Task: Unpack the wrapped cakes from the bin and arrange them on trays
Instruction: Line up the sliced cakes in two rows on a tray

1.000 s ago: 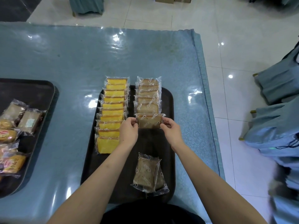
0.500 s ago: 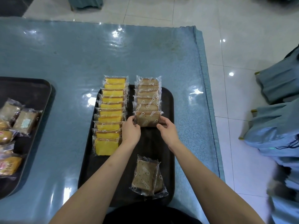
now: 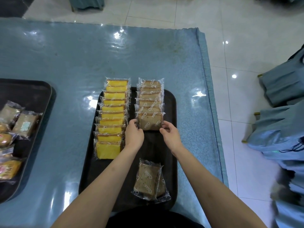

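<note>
blue surface, white tile floor

a glossy blue-covered surface point(image 3: 82, 63) stretches beyond and left of the hands, catching bright glare. right of them, white floor tiles point(image 3: 238, 30) reflect ceiling lights, with blue-draped chairs point(image 3: 279, 83) further right. another draped piece point(image 3: 87, 3) stands far ahead.

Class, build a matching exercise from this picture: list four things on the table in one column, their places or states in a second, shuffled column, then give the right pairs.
1. row of yellow wrapped cakes
2. front brown wrapped cake
3. loose brown wrapped cakes
4. second black tray

A. near end of the middle black tray
B. far left
C. held at both sides by the left hand and right hand
D. left side of the middle tray

Pairs: 1-D, 2-C, 3-A, 4-B
</note>
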Available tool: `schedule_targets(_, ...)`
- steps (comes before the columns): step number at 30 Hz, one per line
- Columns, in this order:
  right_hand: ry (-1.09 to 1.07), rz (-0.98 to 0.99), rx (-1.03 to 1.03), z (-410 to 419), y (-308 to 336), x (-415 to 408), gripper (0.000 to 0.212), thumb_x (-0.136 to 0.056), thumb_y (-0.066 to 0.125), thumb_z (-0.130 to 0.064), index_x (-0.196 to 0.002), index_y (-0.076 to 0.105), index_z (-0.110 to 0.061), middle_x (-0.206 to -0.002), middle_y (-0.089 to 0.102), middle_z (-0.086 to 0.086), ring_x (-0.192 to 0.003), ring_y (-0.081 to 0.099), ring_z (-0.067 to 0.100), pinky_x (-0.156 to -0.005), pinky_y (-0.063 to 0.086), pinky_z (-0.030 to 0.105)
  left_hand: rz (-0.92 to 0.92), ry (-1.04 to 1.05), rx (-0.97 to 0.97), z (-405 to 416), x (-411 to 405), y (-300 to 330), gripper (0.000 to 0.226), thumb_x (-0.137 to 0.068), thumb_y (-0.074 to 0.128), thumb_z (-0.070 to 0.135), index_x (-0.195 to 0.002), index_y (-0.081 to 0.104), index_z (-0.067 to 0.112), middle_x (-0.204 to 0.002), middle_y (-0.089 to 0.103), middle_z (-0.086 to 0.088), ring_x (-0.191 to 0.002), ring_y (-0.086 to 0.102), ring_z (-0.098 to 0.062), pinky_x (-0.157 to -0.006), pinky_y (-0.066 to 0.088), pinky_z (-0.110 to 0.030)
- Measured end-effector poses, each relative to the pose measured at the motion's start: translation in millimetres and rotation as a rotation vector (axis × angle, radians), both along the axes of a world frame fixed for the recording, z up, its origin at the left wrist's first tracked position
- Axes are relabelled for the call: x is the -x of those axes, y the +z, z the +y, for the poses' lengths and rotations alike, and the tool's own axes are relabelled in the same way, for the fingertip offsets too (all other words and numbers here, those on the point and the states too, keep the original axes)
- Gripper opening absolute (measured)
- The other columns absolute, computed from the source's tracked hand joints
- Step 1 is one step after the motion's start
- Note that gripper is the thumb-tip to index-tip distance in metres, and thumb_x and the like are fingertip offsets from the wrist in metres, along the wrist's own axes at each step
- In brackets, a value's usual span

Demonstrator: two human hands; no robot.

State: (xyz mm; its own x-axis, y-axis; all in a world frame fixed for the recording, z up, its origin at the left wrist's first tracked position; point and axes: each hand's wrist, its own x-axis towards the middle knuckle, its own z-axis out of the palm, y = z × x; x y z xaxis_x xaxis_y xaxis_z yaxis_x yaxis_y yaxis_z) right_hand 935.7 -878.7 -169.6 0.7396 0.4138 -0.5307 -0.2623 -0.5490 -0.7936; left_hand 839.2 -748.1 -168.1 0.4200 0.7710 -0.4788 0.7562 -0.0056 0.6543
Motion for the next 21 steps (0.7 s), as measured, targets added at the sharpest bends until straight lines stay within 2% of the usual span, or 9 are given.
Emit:
schedule_targets(3,-0.006,-0.001,-0.003,-3,-1,2,0.039,-0.104,0.059,-0.01,-0.141,0.057,-0.022,-0.11,0.061,-0.015,-0.102,0.059,0.002,-0.085,0.044,0.011,0.022,-0.069,-0.019,-2,1,-1,0.055,-0.101,0.053,0.003,-0.153,0.044,0.018,-0.147,0.051,-0.009,-0.131,0.054,-0.025,-0.108,0.046,-0.037)
schedule_targets(6,-0.002,0.007,-0.014,-6,1,5,0.04,-0.104,0.06,-0.012,-0.143,0.057,-0.02,-0.121,0.064,-0.01,-0.113,0.06,0.005,-0.098,0.046,0.021,0.042,-0.13,-0.026,-3,1,1,0.059,-0.102,0.051,0.003,-0.158,0.038,0.016,-0.152,0.042,-0.011,-0.134,0.05,-0.026,-0.111,0.041,-0.036)
schedule_targets(11,0.012,0.014,-0.038,-9,3,8,0.042,-0.104,0.061,-0.012,-0.146,0.057,-0.018,-0.135,0.063,-0.003,-0.123,0.059,0.01,-0.105,0.046,0.025,0.067,-0.178,-0.008,-2,0,6,0.06,-0.105,0.047,0.006,-0.162,0.03,0.013,-0.158,0.032,-0.012,-0.142,0.043,-0.028,-0.117,0.034,-0.035)
schedule_targets(16,-0.001,0.028,-0.058,-16,6,9,0.043,-0.104,0.06,-0.01,-0.146,0.056,-0.015,-0.139,0.063,-0.001,-0.126,0.058,0.01,-0.108,0.047,0.027,0.063,-0.205,0.018,1,2,5,0.06,-0.104,0.048,0.008,-0.161,0.033,0.016,-0.152,0.045,-0.012,-0.132,0.053,-0.03,-0.113,0.045,-0.046)
schedule_targets(21,-0.025,0.042,-0.081,-18,8,14,0.039,-0.103,0.061,-0.011,-0.142,0.06,-0.018,-0.135,0.066,-0.003,-0.124,0.062,0.011,-0.112,0.05,0.04,0.041,-0.212,0.001,-3,7,15,0.059,-0.103,0.051,0.008,-0.159,0.037,0.02,-0.148,0.052,-0.009,-0.132,0.053,-0.028,-0.111,0.047,-0.045)
